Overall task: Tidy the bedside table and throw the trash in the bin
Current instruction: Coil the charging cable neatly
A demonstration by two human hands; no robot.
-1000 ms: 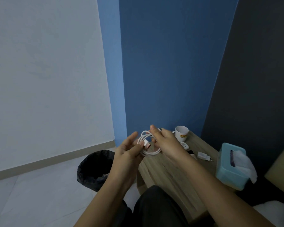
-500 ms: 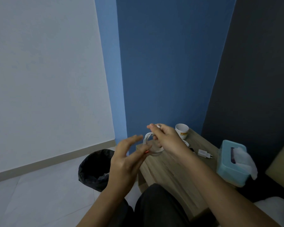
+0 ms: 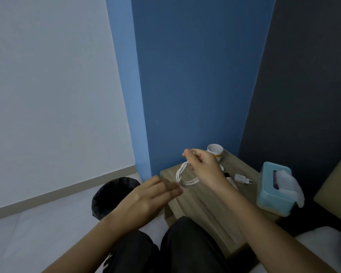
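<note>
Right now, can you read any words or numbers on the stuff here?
Cup: a yellow label with dark letters, too blurred and partly hidden by the right hand to read.
Tissue box, plug, cable: no writing shows.

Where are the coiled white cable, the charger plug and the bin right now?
coiled white cable (image 3: 180,174): head view, left side of the loop.
charger plug (image 3: 241,178): head view, white body.
bin (image 3: 106,196): head view, black liner at the rim.
</note>
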